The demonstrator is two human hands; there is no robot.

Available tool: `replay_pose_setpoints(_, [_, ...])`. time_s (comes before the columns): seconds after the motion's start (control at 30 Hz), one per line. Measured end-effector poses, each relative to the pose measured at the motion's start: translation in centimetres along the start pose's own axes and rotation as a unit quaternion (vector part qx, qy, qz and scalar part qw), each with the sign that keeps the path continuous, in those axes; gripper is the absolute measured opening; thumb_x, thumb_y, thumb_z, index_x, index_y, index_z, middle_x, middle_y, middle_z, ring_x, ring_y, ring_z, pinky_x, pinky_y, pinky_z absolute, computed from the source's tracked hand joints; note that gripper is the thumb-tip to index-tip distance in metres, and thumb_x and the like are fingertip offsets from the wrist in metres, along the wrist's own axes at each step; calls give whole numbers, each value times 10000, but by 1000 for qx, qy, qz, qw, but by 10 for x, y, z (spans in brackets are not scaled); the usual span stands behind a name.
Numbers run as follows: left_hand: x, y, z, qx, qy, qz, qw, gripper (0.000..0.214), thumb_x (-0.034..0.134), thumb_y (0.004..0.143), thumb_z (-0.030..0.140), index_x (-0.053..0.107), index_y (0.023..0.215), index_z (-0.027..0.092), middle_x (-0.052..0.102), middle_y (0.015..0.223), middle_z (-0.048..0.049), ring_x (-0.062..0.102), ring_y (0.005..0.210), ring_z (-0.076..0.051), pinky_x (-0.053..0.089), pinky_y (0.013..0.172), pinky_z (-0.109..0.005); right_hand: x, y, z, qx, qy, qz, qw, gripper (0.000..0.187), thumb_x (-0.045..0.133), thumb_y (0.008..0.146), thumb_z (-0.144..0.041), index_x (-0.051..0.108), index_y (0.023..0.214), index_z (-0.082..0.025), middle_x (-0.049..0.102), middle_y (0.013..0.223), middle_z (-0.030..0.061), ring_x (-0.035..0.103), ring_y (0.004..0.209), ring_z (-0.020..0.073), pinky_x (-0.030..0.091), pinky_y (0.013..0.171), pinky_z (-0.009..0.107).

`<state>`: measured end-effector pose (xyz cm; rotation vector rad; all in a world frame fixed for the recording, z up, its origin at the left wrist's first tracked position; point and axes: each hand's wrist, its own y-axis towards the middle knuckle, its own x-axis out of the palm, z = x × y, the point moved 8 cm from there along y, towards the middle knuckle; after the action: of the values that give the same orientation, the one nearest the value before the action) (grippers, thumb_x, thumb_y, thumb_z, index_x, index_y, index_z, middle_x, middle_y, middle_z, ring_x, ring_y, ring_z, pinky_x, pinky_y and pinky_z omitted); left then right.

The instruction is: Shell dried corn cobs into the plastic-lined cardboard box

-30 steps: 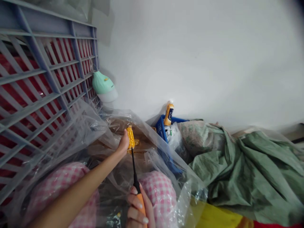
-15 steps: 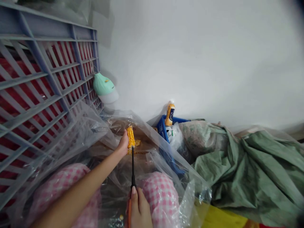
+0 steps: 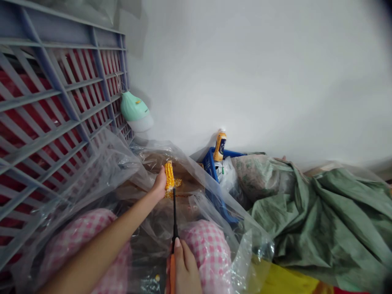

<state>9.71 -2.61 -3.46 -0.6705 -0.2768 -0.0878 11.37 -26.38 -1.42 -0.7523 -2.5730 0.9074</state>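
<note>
My left hand (image 3: 159, 185) is stretched forward and closed round a yellow corn cob (image 3: 169, 176), which it holds upright over clear plastic sheeting (image 3: 122, 171). Near the bottom edge my right hand (image 3: 183, 271) grips the orange handle of a screwdriver (image 3: 174, 216). Its thin black shaft points up and its tip touches the lower end of the cob. Loose kernels lie beside the cob on the plastic. My knees in pink checked cloth (image 3: 208, 249) show through the sheeting under both arms.
A grey-blue slatted crate (image 3: 55, 102) holding red things stands at the left, with a mint face mask (image 3: 134, 112) hung on it. A blue crate (image 3: 211, 167) with an orange bottle (image 3: 219, 145) sits by the white wall. Green sacking (image 3: 321, 220) is piled at the right.
My right hand has turned over on the handle, so its fingernails no longer show. The shaft has shifted slightly against the cob. My left hand and the cob have hardly moved.
</note>
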Motion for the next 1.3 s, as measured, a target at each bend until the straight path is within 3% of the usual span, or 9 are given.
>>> replay_pose_setpoints(0.13, [2,2,-2,-6,-6,-13,1000,488,252,861,502,598,969,175,701,754,-52,660,795,-192,514,641,-256,5,-1,-2,1,0,-17,1000,500,533,700,-598,527,1025,-219,548,568,-25,396,293,80,256,260,215])
replay_pose_setpoints(0.47, [1,2,-2,-2,1,-10,1000,470,274,844,521,599,945,197,697,798,-64,650,849,-203,510,654,-259,3,-3,-3,11,-74,42,996,484,438,743,-618,500,971,-195,527,527,-45,366,250,64,211,240,200])
replay_pose_setpoints(0.63, [2,3,1,20,6,-13,1000,462,286,838,534,605,900,206,694,809,-58,645,845,-193,503,625,-236,5,-8,-10,23,-59,9,998,411,455,744,-610,515,787,-206,535,538,-41,346,247,41,164,235,191])
replay_pose_setpoints(0.73, [0,8,5,63,36,-7,997,479,315,820,561,618,873,194,693,829,-64,638,864,-200,498,658,-246,5,-9,-10,31,-35,-7,999,420,468,727,-625,507,734,-207,531,536,-42,338,257,37,154,236,190])
replay_pose_setpoints(0.93, [0,1,30,206,96,8,974,415,413,812,508,643,897,173,660,1032,-74,543,1067,-212,395,912,-272,0,-1,-3,33,1,-43,999,494,494,662,-674,499,754,-188,482,480,-70,280,228,20,171,252,172])
replay_pose_setpoints(1.13, [16,-17,45,295,134,-63,944,324,469,801,443,653,816,176,678,929,-46,537,1050,-215,379,923,-269,-1,3,5,51,41,-67,996,528,505,635,-681,476,766,-170,468,459,-76,308,226,25,194,255,156])
replay_pose_setpoints(1.3, [22,-16,43,319,151,-96,931,336,466,787,471,642,791,184,668,855,-31,513,1077,-216,396,902,-268,1,3,10,64,77,-87,991,522,520,635,-666,471,781,-168,460,428,-83,281,216,26,198,254,156])
